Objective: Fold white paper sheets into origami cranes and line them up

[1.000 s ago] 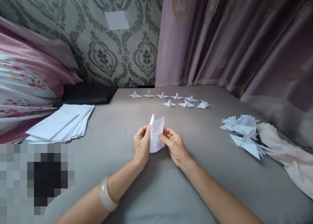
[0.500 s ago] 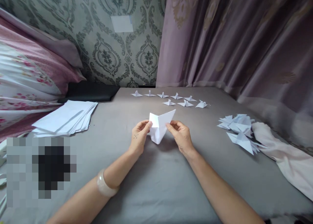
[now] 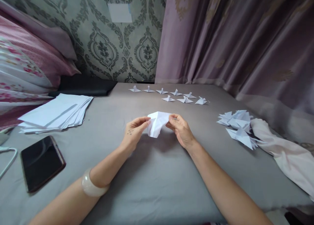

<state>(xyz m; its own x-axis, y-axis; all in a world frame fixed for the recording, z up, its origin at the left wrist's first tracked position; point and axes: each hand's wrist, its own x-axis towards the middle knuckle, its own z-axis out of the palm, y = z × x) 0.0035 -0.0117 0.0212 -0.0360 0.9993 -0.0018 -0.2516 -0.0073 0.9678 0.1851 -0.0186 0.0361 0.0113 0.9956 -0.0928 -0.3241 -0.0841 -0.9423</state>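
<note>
In the centre of the frame, the left hand (image 3: 133, 131) pinches the near-left edge of a creased white paper (image 3: 158, 122) between thumb and fingers, and the right hand (image 3: 181, 130) is closed on its right corner. The paper appears raised above the grey cloth (image 3: 157, 182), partly spread, with a fold line running down it.

Eight small folded paper birds (image 3: 168, 98) stand in two rows at the upper centre; these look finished. At the right side lies a pile of larger pointed paper foldings (image 3: 241, 139), which I judge folded only in part. The held paper does not yet have the bird shape, so its folding seems incomplete. At the left, a stack of white sheets (image 3: 54, 112) lies flat, apparently unfolded, above a smartphone (image 3: 40, 163).
</note>
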